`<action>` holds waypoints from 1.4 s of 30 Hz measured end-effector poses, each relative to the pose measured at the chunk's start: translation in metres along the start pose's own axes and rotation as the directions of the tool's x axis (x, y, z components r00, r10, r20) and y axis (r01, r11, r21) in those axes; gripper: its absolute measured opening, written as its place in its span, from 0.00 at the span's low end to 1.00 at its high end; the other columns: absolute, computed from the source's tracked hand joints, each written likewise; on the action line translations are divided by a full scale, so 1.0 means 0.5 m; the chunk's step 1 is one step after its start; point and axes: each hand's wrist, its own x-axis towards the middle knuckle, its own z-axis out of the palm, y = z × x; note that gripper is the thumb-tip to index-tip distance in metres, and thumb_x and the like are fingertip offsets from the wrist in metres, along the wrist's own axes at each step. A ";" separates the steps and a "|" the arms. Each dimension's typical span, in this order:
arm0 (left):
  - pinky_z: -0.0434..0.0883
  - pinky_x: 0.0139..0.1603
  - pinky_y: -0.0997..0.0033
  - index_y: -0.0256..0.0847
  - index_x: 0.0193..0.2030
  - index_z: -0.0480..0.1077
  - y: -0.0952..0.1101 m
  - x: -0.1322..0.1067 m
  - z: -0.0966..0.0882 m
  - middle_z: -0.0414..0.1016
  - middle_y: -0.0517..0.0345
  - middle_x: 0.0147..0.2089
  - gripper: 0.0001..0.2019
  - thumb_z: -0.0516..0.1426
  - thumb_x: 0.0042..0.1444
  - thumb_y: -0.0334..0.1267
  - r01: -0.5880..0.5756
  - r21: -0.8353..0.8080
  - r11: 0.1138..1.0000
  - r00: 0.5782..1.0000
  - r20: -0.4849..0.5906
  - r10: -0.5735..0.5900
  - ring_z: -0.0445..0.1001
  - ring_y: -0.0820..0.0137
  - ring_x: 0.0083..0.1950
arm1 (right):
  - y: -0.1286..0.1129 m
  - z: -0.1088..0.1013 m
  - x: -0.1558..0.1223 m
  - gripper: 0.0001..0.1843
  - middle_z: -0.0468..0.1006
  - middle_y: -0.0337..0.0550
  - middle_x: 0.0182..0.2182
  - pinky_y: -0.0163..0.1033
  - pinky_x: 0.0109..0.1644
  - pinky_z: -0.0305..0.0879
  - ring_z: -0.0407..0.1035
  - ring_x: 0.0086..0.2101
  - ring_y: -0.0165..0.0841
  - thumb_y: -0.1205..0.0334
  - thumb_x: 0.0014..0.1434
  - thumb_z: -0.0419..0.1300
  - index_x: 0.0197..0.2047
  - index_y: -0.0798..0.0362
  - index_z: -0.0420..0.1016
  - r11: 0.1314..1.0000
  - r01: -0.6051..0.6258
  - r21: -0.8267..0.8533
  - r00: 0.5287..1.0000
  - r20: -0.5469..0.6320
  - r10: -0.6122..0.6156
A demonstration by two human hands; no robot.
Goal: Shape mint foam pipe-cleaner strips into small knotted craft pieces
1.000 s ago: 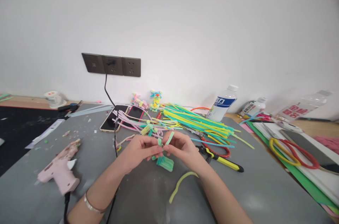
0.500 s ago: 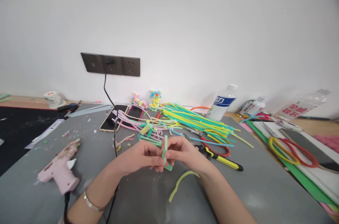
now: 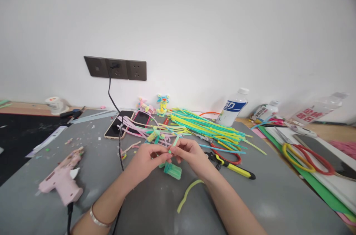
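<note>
My left hand [image 3: 151,160] and my right hand [image 3: 189,153] meet above the middle of the grey table, fingertips pinched together. Between them is a pale green pipe cleaner [image 3: 176,141], one end sticking up out of the right fingers. Below the fingertips shows a folded green pipe-cleaner bundle [image 3: 172,171]; whether it is joined to the held piece I cannot tell. A loose yellow-green pipe cleaner [image 3: 187,195] lies near my right wrist. Just beyond my hands rests a small yellow and green pipe-cleaner figure [image 3: 154,135].
A pile of yellow and teal pipe cleaners [image 3: 205,125] lies behind, beside pliers [image 3: 236,170] and a bottle [image 3: 233,107]. A pink glue gun [image 3: 62,181] sits left, its cord near my left arm. Scissors [image 3: 308,159] lie on papers at right, a phone [image 3: 118,125] back left.
The upright green pipe cleaner has tilted to the right between my fingers. My hands have risen slightly, and the folded green bundle now shows below them.
</note>
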 end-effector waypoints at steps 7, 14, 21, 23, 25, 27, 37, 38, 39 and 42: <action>0.66 0.32 0.75 0.37 0.30 0.79 -0.002 -0.001 0.000 0.78 0.57 0.28 0.12 0.58 0.59 0.40 -0.004 -0.011 1.000 1.000 0.000 0.004 0.73 0.70 0.31 | -0.007 0.001 0.001 0.22 0.69 0.35 0.18 0.33 0.26 0.56 0.60 0.20 0.26 0.43 0.53 0.67 0.23 0.54 0.72 0.998 0.042 -0.054 0.999 -0.002 -0.043; 0.64 0.27 0.76 0.36 0.32 0.78 -0.004 0.004 0.001 0.77 0.56 0.28 0.12 0.62 0.56 0.44 0.047 -0.216 0.975 0.995 -0.074 -0.064 0.69 0.73 0.27 | -0.009 0.003 -0.002 0.13 0.71 0.37 0.25 0.34 0.29 0.61 0.64 0.25 0.28 0.52 0.56 0.68 0.32 0.53 0.75 0.974 0.217 -0.061 0.974 -0.058 -0.221; 0.62 0.24 0.78 0.35 0.28 0.76 0.003 0.001 0.012 0.71 0.60 0.23 0.17 0.68 0.48 0.49 0.083 -0.595 0.800 0.984 -0.076 -0.159 0.64 0.78 0.24 | -0.008 0.013 -0.014 0.05 0.73 0.40 0.28 0.37 0.33 0.62 0.67 0.30 0.32 0.69 0.58 0.66 0.32 0.51 0.75 0.670 0.621 -0.407 0.737 0.012 -0.676; 0.61 0.24 0.79 0.34 0.27 0.76 -0.001 0.002 0.014 0.71 0.59 0.23 0.17 0.69 0.46 0.48 0.110 -0.657 0.746 0.978 -0.061 -0.198 0.64 0.78 0.24 | -0.007 0.016 -0.017 0.07 0.72 0.40 0.29 0.36 0.34 0.62 0.67 0.31 0.31 0.72 0.58 0.64 0.32 0.51 0.74 0.606 0.651 -0.457 0.699 0.051 -0.713; 0.60 0.23 0.79 0.34 0.26 0.77 -0.006 0.003 0.015 0.72 0.59 0.24 0.16 0.70 0.45 0.47 0.114 -0.692 0.713 0.976 -0.058 -0.212 0.64 0.79 0.24 | -0.005 0.018 -0.019 0.08 0.72 0.41 0.30 0.37 0.35 0.63 0.68 0.32 0.31 0.74 0.59 0.63 0.33 0.51 0.73 0.560 0.666 -0.493 0.677 0.083 -0.731; 0.59 0.23 0.79 0.34 0.26 0.77 -0.010 0.004 0.015 0.71 0.59 0.24 0.15 0.71 0.44 0.46 0.114 -0.701 0.704 0.976 -0.054 -0.211 0.63 0.79 0.24 | -0.004 0.019 -0.020 0.09 0.71 0.41 0.31 0.36 0.35 0.64 0.68 0.32 0.31 0.76 0.59 0.63 0.34 0.51 0.72 0.525 0.670 -0.524 0.665 0.109 -0.739; 0.51 0.23 0.77 0.33 0.23 0.76 -0.017 0.006 0.014 0.70 0.59 0.21 0.19 0.70 0.44 0.50 0.141 -0.627 0.766 0.975 -0.043 -0.216 0.56 0.81 0.22 | -0.005 0.015 -0.018 0.09 0.72 0.43 0.32 0.36 0.34 0.66 0.69 0.32 0.32 0.75 0.59 0.63 0.39 0.51 0.75 0.401 0.700 -0.591 0.598 0.177 -0.782; 0.51 0.23 0.78 0.34 0.23 0.76 -0.017 0.006 0.014 0.69 0.60 0.21 0.19 0.70 0.43 0.50 0.145 -0.643 0.752 0.974 -0.042 -0.224 0.56 0.81 0.22 | -0.007 0.015 -0.019 0.10 0.72 0.44 0.32 0.36 0.34 0.66 0.69 0.32 0.32 0.75 0.59 0.63 0.40 0.51 0.76 0.382 0.704 -0.599 0.586 0.184 -0.789; 0.51 0.23 0.78 0.34 0.23 0.75 -0.016 0.006 0.014 0.69 0.60 0.22 0.19 0.70 0.43 0.50 0.152 -0.662 0.733 0.972 -0.036 -0.234 0.56 0.81 0.22 | -0.010 0.016 -0.020 0.11 0.72 0.44 0.32 0.36 0.34 0.66 0.69 0.32 0.32 0.76 0.60 0.62 0.41 0.51 0.76 0.365 0.705 -0.608 0.576 0.192 -0.794; 0.53 0.24 0.78 0.35 0.23 0.73 -0.015 0.006 0.014 0.70 0.60 0.23 0.18 0.71 0.43 0.48 0.186 -0.712 0.677 0.964 -0.002 -0.267 0.58 0.80 0.23 | -0.014 0.018 -0.023 0.12 0.72 0.44 0.32 0.36 0.34 0.66 0.69 0.32 0.32 0.77 0.60 0.60 0.41 0.50 0.75 0.348 0.705 -0.617 0.572 0.206 -0.794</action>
